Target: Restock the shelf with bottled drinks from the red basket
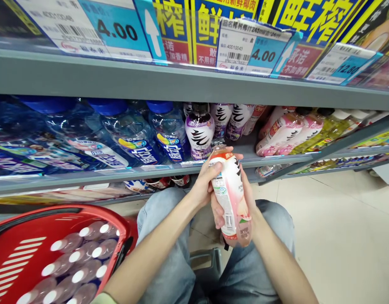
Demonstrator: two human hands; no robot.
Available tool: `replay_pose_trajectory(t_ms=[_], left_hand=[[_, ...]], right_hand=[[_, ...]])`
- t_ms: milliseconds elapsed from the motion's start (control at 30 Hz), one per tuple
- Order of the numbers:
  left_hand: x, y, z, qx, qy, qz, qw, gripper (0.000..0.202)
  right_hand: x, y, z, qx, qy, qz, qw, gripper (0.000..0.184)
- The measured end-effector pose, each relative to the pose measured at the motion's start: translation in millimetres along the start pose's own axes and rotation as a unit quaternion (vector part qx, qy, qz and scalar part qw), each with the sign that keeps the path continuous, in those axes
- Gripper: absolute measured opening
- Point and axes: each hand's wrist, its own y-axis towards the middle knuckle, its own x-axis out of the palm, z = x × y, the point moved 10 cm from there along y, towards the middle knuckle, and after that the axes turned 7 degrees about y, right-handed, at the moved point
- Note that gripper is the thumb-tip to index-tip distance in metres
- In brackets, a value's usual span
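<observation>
Both my hands hold a pink drink bottle [229, 196] with a white label and black lettering, tilted in front of the shelf above my knees. My left hand [207, 177] is closed around its upper part, the thumb lying across the label. My right hand [249, 190] wraps the bottle from the right side and underneath, some fingertips showing on its left edge. The neck points toward the shelf; its cap is not clearly visible. Closest behind it on the shelf stands a purple-labelled bottle [199, 133] with a dark cap.
Blue-capped bottles [131, 135] line the shelf [150, 171] on the left. Several pink bottles [284, 133] lean at right. Price tags [254, 48] hang along the upper shelf edge. A red basket [13, 253] with white-capped bottles [82, 255] stands at my left. A small stool [207, 261] is between my legs.
</observation>
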Motion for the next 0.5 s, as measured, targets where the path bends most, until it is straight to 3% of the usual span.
replay_pose_trajectory(t_ms=[233, 500], left_hand=[[1.2, -2.0, 5.8, 0.011, -0.010, -0.006, 1.000, 0.061], [-5.2, -1.1, 5.5, -0.003, -0.004, 0.006, 1.000, 0.055]], right_hand=[[-11.1, 3.2, 20.0, 0.031, 0.018, -0.040, 0.999, 0.110], [2.7, 5.7, 5.1, -0.030, 0.005, 0.015, 0.999, 0.100]])
